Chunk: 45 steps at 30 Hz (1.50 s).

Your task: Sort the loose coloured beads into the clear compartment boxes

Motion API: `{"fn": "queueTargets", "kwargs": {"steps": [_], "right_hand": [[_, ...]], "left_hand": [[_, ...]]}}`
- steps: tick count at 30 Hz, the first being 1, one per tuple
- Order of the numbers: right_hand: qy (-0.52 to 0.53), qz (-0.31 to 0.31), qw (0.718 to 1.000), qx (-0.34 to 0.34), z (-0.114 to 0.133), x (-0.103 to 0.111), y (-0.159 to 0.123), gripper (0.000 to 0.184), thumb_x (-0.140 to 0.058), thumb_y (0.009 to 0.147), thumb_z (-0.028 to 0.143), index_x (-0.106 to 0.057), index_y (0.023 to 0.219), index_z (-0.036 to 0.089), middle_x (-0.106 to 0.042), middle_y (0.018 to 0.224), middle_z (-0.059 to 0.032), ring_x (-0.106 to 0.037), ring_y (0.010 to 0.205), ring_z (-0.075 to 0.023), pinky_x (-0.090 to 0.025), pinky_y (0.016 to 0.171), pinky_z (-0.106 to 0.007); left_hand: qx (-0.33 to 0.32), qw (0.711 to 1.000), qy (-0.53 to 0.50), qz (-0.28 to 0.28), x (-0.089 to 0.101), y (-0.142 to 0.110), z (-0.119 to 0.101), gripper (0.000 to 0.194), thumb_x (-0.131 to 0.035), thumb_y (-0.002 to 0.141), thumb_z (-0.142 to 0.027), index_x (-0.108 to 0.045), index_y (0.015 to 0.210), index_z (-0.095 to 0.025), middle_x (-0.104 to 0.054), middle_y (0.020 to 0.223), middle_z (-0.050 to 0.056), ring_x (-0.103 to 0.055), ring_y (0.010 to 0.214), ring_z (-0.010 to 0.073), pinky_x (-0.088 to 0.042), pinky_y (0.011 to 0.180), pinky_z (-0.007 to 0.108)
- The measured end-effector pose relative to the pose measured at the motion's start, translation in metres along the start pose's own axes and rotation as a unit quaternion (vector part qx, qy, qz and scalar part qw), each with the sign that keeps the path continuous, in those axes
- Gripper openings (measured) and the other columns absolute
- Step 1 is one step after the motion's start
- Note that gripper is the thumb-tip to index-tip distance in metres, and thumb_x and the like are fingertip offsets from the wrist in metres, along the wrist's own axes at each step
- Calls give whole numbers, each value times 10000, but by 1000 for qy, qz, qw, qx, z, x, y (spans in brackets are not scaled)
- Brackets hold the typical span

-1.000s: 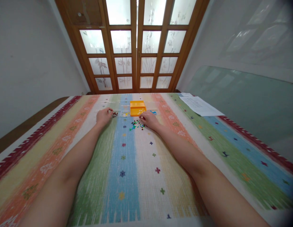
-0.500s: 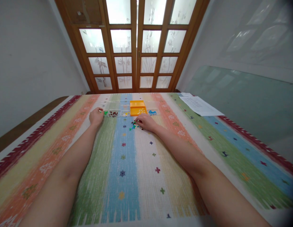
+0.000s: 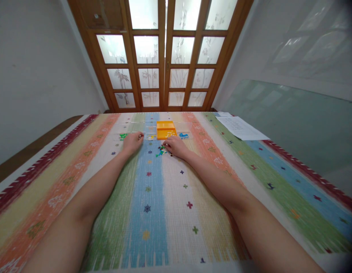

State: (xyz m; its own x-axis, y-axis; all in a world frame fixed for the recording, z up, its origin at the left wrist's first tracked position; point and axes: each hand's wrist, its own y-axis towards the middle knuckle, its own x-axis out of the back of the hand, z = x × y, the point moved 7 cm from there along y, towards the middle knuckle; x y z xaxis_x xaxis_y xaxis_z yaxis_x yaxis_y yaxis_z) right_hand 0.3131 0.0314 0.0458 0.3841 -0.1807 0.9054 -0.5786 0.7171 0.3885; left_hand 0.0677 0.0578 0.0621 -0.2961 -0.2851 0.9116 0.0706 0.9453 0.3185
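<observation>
Hands (image 3: 131, 141) (image 3: 176, 146) near orange box (image 3: 166, 132), its middle ridge running sideways

So the left hand (image 3: 132, 141) is blocking part of the clear tray (image 3: 118, 136), and the right hand's (image 3: 176, 147) fingers cover a bit of the mixed pile (image 3: 161, 152), too tiny to tell if either one's pinching anything. Writing on the paper (image 3: 242, 129) is unreadable, and both arms (image 3: 100, 191) plus the doors (image 3: 169, 45) run out of frame

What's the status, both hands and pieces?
Left hand between green pieces and yellow pieces, grip unclear. Right hand at mixed pile, grip unclear. Right hand partly overlaps pile in view.
</observation>
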Motion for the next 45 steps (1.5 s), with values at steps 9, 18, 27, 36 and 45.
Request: {"fn": "queueTargets", "kwargs": {"steps": [9, 18, 27, 36, 45], "right_hand": [[41, 4, 999, -11, -2, -4, 1, 147, -676, 1020, 298, -799, 1022, 219, -730, 1007, -82, -611, 981, -219, -395, 839, -307], [58, 14, 998, -15, -8, -8, 2, 123, -687, 1002, 282, -779, 971, 206, -732, 975, -68, -618, 954, -211, -388, 818, -293], [27, 2, 999, -44, -8, -3, 2, 83, -680, 955, 220, -755, 931, 195, -718, 934, -69, -595, 917, -220, -383, 816, -312], [22, 0, 999, -43, -10, -5, 3, 100, -671, 970, 227, -752, 920, 197, -716, 942, -70, -592, 933, -221, -387, 833, -317], [26, -8, 999, -40, -8, -1, 2, 102, -668, 979, 226, -755, 932, 199, -722, 954, -75, -598, 938, -225, -392, 839, -325]], "left_hand": [[-90, 995, 2, 43, -11, -12, -37, 304, -570, 1007, -397, -779, 1183, -264, -782, 949, 62, -700, 887, 248, -450, 799, 316], [-177, 977, -32, 118, -27, -28, -74, 337, -596, 990, -376, -789, 1253, -288, -795, 979, 64, -715, 924, 253, -477, 834, 320], [-196, 974, -13, 115, -36, -33, -81, 304, -580, 990, -373, -801, 1189, -311, -808, 1026, 52, -729, 959, 260, -497, 839, 325], [-162, 981, 7, 109, -33, -30, -75, 299, -567, 999, -374, -801, 1158, -277, -797, 1015, 81, -721, 965, 271, -490, 824, 335], [-126, 986, 0, 113, -28, -28, -71, 285, -589, 995, -389, -809, 1122, -262, -786, 951, 85, -711, 951, 272, -484, 827, 334]]}}
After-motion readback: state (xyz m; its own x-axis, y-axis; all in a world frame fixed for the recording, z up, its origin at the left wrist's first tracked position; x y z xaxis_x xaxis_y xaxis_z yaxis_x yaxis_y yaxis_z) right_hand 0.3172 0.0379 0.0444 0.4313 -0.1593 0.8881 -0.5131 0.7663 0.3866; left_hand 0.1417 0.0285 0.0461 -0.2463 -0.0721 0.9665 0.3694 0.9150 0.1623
